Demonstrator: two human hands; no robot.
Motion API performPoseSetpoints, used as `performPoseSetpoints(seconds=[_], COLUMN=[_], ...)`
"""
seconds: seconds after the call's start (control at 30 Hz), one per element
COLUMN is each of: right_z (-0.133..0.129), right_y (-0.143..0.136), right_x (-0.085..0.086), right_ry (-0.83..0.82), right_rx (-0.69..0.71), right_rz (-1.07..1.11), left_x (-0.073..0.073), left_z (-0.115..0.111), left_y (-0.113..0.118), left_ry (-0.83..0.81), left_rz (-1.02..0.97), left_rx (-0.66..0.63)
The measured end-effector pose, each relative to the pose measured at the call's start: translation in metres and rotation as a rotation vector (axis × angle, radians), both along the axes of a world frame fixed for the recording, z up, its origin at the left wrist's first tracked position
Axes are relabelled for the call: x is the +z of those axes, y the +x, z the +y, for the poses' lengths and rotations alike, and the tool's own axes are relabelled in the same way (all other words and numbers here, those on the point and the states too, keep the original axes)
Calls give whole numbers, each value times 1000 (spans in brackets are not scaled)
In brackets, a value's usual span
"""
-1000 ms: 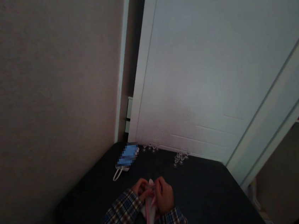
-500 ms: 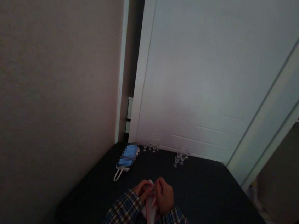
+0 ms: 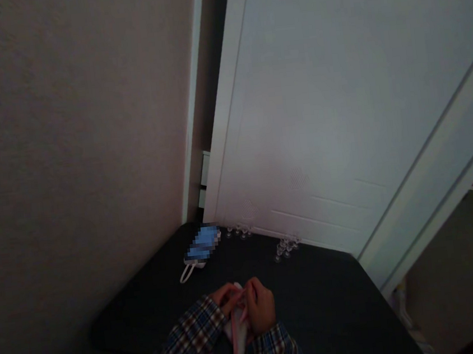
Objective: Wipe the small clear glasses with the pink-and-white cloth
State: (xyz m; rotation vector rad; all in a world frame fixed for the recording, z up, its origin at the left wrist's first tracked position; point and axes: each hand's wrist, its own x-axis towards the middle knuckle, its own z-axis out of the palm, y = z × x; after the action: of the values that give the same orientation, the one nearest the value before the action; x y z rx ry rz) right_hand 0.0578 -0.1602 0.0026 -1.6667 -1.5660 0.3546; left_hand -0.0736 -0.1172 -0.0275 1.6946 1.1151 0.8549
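Note:
Near the front of the dark table, my left hand (image 3: 225,298) pinches the top of a soft pink-and-white piece with a pink edge (image 3: 238,333). It looks like cloth, but its exact kind is unclear. My right hand (image 3: 261,308), curled closed, grips the same piece from the other side, close to my left fingertips. The lower part of the piece hangs down between my two plaid sleeves. My fingers hide its upper part, and whether anything small is pinched there cannot be made out.
On the dark table (image 3: 325,297), a phone with a blurred blue screen (image 3: 203,244) and a looped strap lies at the back left. Two clusters of small clear pieces, one left (image 3: 242,232) and one right (image 3: 285,247), sit along the white sliding door (image 3: 317,106). A wall (image 3: 88,130) borders the left.
My hands stay closed together on the pink-and-white piece, with only slight finger movement. The view has shifted very slightly.

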Motion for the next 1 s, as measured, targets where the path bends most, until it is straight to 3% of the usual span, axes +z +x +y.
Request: performPoseSetpoints(seconds=[0.3,0.8,1.0], right_z=[1,1,-1], right_y=[0,1,2], right_x=[2,2,5], right_ry=[-9,-60,-66], right_rx=[3,14,7], right_rz=[-8,3,-12], left_x=[-13,-2,-6], left_z=[6,0,0], left_y=[2,2,3], left_ry=[54,24,-4], left_rz=[52,88,59], left_rx=[-2,18,33])
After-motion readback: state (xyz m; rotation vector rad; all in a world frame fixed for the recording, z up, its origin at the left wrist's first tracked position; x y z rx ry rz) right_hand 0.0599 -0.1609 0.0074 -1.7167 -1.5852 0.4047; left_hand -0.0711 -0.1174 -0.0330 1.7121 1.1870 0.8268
